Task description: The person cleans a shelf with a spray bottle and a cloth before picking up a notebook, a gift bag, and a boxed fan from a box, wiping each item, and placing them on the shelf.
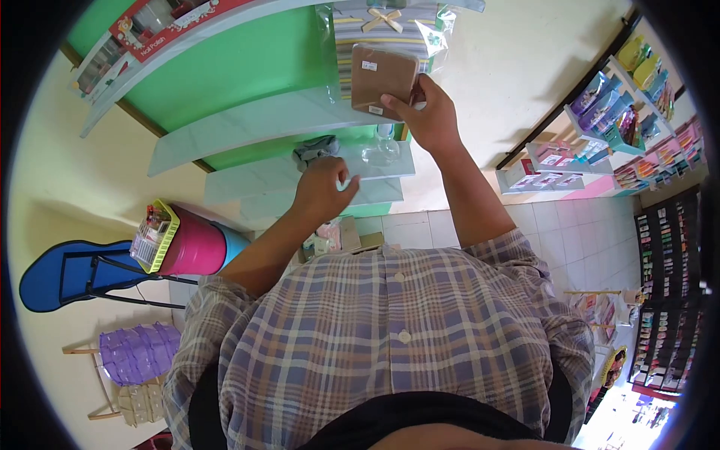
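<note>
In my right hand (429,118) is a flat, square brown box (384,79) in clear wrap, with small white price stickers on it. My thumb presses its front near the lower right corner, and the other fingers are behind it. My left hand (324,189) is at a lower shelf with curled fingers, against a crumpled grey cloth (315,150); some of its fingers are hidden. Behind the box, a striped gift bag (390,34) with a cream bow stands in clear plastic. A clear glass-like item (381,152) is on the lower shelf, right of the cloth.
Pale shelves (247,124) run across the green wall panel, with boxed nail polish (169,30) above. A pink bin (195,244) with a yellow basket (163,236) stands at left, near a blue folding chair (56,276). Stocked wall shelves (585,142) are at right.
</note>
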The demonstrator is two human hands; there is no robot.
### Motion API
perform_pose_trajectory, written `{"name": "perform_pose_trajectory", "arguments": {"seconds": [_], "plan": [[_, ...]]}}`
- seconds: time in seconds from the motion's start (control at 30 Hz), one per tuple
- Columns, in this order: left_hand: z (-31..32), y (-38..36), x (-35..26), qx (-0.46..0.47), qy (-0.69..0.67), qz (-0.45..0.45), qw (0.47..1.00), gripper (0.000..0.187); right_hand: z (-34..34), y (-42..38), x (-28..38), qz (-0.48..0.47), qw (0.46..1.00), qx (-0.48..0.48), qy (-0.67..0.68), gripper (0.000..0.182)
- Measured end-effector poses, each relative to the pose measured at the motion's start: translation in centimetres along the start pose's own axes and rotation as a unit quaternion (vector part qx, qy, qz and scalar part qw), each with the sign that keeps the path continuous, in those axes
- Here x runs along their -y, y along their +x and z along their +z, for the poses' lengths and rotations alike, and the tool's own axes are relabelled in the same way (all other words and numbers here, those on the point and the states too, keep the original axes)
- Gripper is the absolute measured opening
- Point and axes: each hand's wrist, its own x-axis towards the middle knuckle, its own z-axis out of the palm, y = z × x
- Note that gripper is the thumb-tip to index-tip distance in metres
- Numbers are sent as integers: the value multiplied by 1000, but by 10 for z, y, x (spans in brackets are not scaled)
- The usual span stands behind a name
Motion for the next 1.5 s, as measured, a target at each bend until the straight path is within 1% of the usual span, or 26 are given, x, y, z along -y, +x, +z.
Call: {"name": "perform_pose_trajectory", "arguments": {"seconds": [0.03, 0.1, 0.2, 0.27, 0.3, 0.37, 0.47, 0.5, 0.53, 0.57, 0.6, 0.7, 0.73, 0.8, 0.83, 0.87, 0.9, 0.93, 1.0, 1.07, 1.13, 1.17, 1.23, 1.37, 1.43, 1.5], "plan": [[23, -3, 25, 2, 0, 2, 1000, 30, 2, -4, -2, -33, 999, -7, 30, 35], [60, 2, 70, -188, 143, -26, 971, 44, 5, -15, -6, -12, 984, 9, 178, 34], [67, 16, 84, -192, 192, -72, 960, 54, -8, -49, 25, 20, 906, 37, 421, 39], [77, 23, 104, -155, 166, -72, 971, 51, -22, -69, 39, 203, 750, 170, 607, 45], [79, 28, 113, -122, 140, -75, 980, 48, -24, -74, 34, 206, 750, 169, 606, 45], [75, 34, 114, -65, 144, -116, 981, 47, -26, -86, 23, 237, 570, 347, 706, 48], [80, 30, 136, -10, 142, -142, 980, 40, -24, -102, 26, 283, 636, 342, 631, 55], [76, 24, 134, -67, -29, -184, 980, 37, -22, -107, 27, 287, 633, 343, 632, 55], [67, 20, 128, -125, -199, -219, 947, 34, -22, -110, 27, 298, 604, 328, 662, 63], [34, 9, 92, -85, -545, -377, 744, 32, -23, -111, 27, 306, 576, 312, 691, 70], [15, -7, 82, -85, -545, -377, 745, 32, -22, -113, 23, 306, 576, 312, 691, 70], [-36, -60, 80, 104, -801, -244, 537, 41, -15, -120, 12, 329, 493, 312, 743, 97], [-50, -67, 62, 102, -800, -249, 536, 41, -12, -123, 14, 327, 511, 304, 735, 99], [-70, -72, 14, -107, -673, -171, 711, 42, -3, -126, 20, 329, 524, 300, 726, 101], [-73, -73, -3, -111, -672, -176, 710, 42, 2, -126, 22, 348, 542, 289, 708, 103], [-74, -74, -20, -217, -447, -61, 865, 45, 6, -127, 24, 368, 559, 280, 689, 104], [-71, -75, -35, -298, -176, 58, 936, 49, 20, -130, 11, 316, 482, 320, 752, 98], [-65, -69, -51, -280, -95, 118, 948, 59, 24, -133, 19, 320, 477, 325, 751, 98], [-50, -60, -69, -212, -81, 188, 956, 61, 30, -136, 41, 373, 597, 235, 670, 90], [-38, -65, -70, -194, -88, 184, 960, 59, 43, -137, 15, 347, 542, 250, 723, 83], [-38, -68, -66, -136, -108, 261, 950, 61, 45, -129, 11, 245, 403, 365, 803, 78], [-41, -67, -63, -138, -109, 260, 949, 61, 44, -132, 13, 247, 404, 366, 801, 78], [-49, -66, -55, -178, -36, 203, 962, 60, 38, -136, 42, 348, 548, 255, 716, 76], [-48, -77, -50, -204, -20, 160, 966, 59, 50, -136, 44, 330, 557, 253, 719, 76], [-48, -91, -51, -136, -71, 250, 956, 55, 54, -136, 32, 291, 458, 312, 780, 76], [-57, -97, -38, -119, -66, 264, 955, 55, 53, -141, 41, 286, 530, 295, 742, 75]]}}
